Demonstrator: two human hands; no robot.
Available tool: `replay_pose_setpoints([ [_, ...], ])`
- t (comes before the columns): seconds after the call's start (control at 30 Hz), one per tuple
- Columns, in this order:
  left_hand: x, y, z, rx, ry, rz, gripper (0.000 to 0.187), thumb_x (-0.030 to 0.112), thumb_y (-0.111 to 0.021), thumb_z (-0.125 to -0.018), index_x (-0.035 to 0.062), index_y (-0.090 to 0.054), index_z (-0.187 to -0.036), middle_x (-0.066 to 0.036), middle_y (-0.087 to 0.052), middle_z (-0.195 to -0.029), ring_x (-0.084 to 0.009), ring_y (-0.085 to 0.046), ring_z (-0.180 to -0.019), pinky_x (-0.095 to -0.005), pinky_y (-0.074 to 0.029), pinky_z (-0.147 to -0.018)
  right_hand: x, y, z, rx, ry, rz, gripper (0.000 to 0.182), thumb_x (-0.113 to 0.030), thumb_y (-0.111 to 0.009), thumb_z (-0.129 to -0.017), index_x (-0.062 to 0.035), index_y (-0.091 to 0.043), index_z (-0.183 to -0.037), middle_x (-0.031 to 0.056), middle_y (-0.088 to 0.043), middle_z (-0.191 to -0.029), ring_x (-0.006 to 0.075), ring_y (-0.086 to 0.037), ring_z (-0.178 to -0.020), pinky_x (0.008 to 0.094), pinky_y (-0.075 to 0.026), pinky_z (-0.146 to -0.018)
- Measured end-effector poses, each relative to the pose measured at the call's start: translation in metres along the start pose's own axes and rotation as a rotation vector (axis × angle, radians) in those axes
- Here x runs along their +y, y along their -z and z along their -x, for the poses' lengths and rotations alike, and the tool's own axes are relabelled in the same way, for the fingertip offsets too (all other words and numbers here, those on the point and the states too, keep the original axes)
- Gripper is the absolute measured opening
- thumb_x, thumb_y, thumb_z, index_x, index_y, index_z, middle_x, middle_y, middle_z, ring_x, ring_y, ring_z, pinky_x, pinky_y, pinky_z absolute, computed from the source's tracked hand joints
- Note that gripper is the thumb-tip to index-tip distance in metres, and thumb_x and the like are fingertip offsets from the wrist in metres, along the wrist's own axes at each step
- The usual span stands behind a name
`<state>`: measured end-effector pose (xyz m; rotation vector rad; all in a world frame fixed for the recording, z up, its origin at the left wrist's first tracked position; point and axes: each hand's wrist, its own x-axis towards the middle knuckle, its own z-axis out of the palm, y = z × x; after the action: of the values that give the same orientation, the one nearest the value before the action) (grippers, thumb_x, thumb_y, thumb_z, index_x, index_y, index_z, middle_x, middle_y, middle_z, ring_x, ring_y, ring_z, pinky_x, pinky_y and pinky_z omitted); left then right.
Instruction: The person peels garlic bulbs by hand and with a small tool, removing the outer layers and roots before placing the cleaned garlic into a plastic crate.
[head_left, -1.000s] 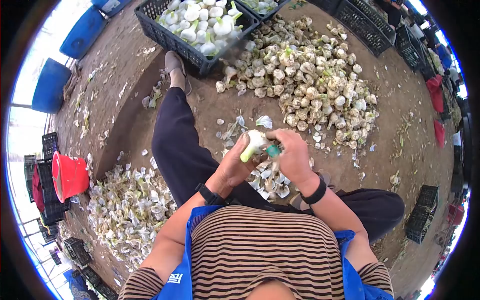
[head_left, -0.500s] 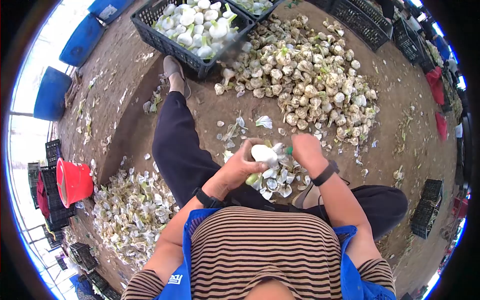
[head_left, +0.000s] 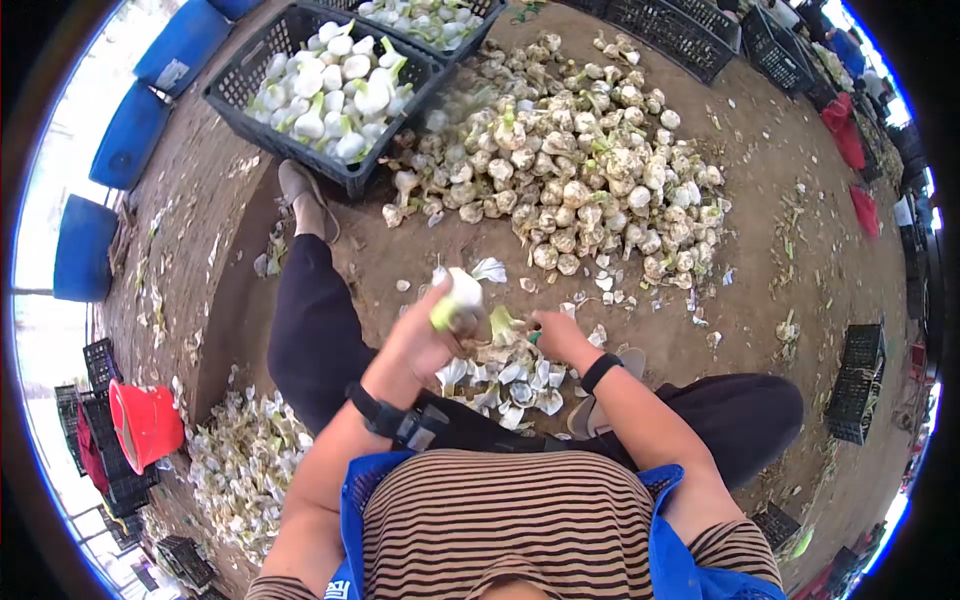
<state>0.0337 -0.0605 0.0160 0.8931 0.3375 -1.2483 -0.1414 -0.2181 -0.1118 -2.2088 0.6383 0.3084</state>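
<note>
My left hand [head_left: 422, 335] is closed around a peeled white garlic bulb [head_left: 461, 290] with a pale green stem. Both are smeared by motion. To its right, my right hand [head_left: 562, 338] is a fist around a small tool [head_left: 535, 338]; only a bit of green shows, and its kind is hidden. A cut green garlic stem [head_left: 505, 325] appears just left of that fist, over white peeled skins [head_left: 520, 385] on the ground between my legs.
Ahead lies a heap of unpeeled garlic [head_left: 580, 160]. A black crate [head_left: 290, 135] of cleaned bulbs stands ahead left, a second crate [head_left: 440, 25] behind it. Discarded skins [head_left: 245, 465] and a red bucket [head_left: 148, 425] are at left, blue barrels [head_left: 83, 250] beyond.
My left hand has moved left and up with the garlic bulb, away from my right hand. The right hand has shifted slightly left and down. The view has turned, bringing the crates lower.
</note>
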Motion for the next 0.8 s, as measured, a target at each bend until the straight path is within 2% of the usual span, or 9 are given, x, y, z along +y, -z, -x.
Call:
replay_pose_setpoints([
  [0.1, 0.091, 0.015, -0.059, -0.396, -0.013, 0.379, 0.042, 0.042, -0.054, -0.088, 0.0028, -0.052, -0.104, -0.018, -0.060, -0.100, -0.0206, -0.062, -0.074, -0.0258, -0.054, -0.060, 0.037, -0.005, -0.023, 0.027, -0.143, -0.006, 0.021, -0.008, -0.055, -0.077, -0.0082, -0.065, -0.096, 0.0188, -0.064, -0.091, 0.0368, -0.060, -0.089, 0.0440, -0.047, -0.077],
  [0.2, 0.213, -0.010, -0.073, -0.089, -0.619, 0.298, 0.055, 0.043, -0.034, -0.096, -0.0043, -0.041, -0.123, -0.022, -0.052, -0.118, -0.0339, -0.057, -0.102, -0.0379, -0.053, -0.086, 0.055, 0.017, -0.051, 0.417, -0.248, -0.140, 0.021, -0.011, -0.057, -0.078, -0.0082, -0.062, -0.098, 0.0203, -0.063, -0.091, 0.0378, -0.059, -0.090, 0.0439, -0.047, -0.076],
  [0.3, 0.288, 0.012, -0.094, -0.175, -0.663, 0.448, 0.047, 0.031, -0.032, -0.098, -0.0092, -0.038, -0.122, -0.029, -0.048, -0.120, -0.0377, -0.051, -0.112, -0.0443, -0.048, -0.094, 0.057, 0.067, -0.094, 0.740, -0.390, -0.316, 0.039, -0.012, -0.057, -0.080, -0.0023, -0.050, -0.117, 0.0235, -0.060, -0.100, 0.0373, -0.058, -0.094, 0.0417, -0.044, -0.080],
  [0.33, 0.281, 0.006, -0.097, -0.089, -0.638, 0.388, 0.042, 0.027, -0.035, -0.098, -0.0080, -0.041, -0.119, -0.027, -0.051, -0.117, -0.0365, -0.052, -0.110, -0.0438, -0.048, -0.092, 0.062, 0.076, -0.110, 0.947, -0.352, -0.354, 0.045, -0.011, -0.056, -0.080, 0.0001, -0.045, -0.123, 0.0247, -0.059, -0.106, 0.0364, -0.057, -0.096, 0.0414, -0.043, -0.082],
  [0.4, 0.229, -0.014, -0.091, -0.034, -0.561, 0.221, 0.031, 0.020, -0.042, -0.096, -0.0053, -0.046, -0.113, -0.021, -0.055, -0.112, -0.0332, -0.055, -0.105, -0.0422, -0.049, -0.089, 0.082, 0.094, -0.147, 0.881, -0.565, -0.682, 0.050, -0.009, -0.054, -0.081, 0.0044, -0.040, -0.128, 0.0241, -0.052, -0.118, 0.0336, -0.054, -0.102, 0.0415, -0.042, -0.085],
  [0.43, 0.191, -0.025, -0.084, -0.065, -0.508, 0.117, 0.026, 0.016, -0.044, -0.094, -0.0038, -0.048, -0.110, -0.019, -0.056, -0.110, -0.0312, -0.056, -0.102, -0.0412, -0.050, -0.088, 0.076, 0.103, -0.152, 0.894, -0.500, -0.521, 0.053, -0.009, -0.053, -0.082, 0.0033, -0.037, -0.131, 0.0242, -0.049, -0.122, 0.0329, -0.053, -0.105, 0.0425, -0.042, -0.084],
  [0.53, 0.093, -0.031, -0.072, -0.157, -0.232, -0.096, 0.029, 0.016, -0.053, -0.091, 0.0001, -0.049, -0.116, -0.014, -0.057, -0.108, -0.0257, -0.057, -0.097, -0.0356, -0.049, -0.083, 0.083, 0.099, -0.172, 0.830, -0.600, -0.757, 0.043, -0.009, -0.053, -0.081, 0.0019, -0.047, -0.122, 0.0225, -0.055, -0.111, 0.0327, -0.055, -0.100, 0.0420, -0.043, -0.081],
  [0.63, 0.024, -0.016, -0.059, -0.017, -0.036, -0.318, 0.046, 0.014, -0.054, -0.090, 0.0045, -0.038, -0.133, -0.013, -0.053, -0.118, -0.0243, -0.056, -0.102, -0.0335, -0.049, -0.083, 0.065, 0.078, -0.155, 0.801, -0.291, -0.513, 0.019, -0.005, -0.053, -0.077, -0.0019, -0.058, -0.095, 0.0175, -0.062, -0.088, 0.0333, -0.059, -0.081, 0.0404, -0.045, -0.072],
  [0.8, -0.018, -0.003, -0.021, -0.029, -0.013, -0.393, 0.050, 0.010, -0.049, -0.092, 0.0075, -0.030, -0.138, -0.012, -0.048, -0.125, -0.0233, -0.055, -0.105, -0.0351, -0.048, -0.088, -0.077, 0.082, -0.024, 0.150, 0.134, -0.490, 0.019, -0.009, -0.061, -0.080, -0.0010, -0.057, -0.097, 0.0105, -0.062, -0.091, 0.0194, -0.058, -0.084, 0.0292, -0.045, -0.076],
])
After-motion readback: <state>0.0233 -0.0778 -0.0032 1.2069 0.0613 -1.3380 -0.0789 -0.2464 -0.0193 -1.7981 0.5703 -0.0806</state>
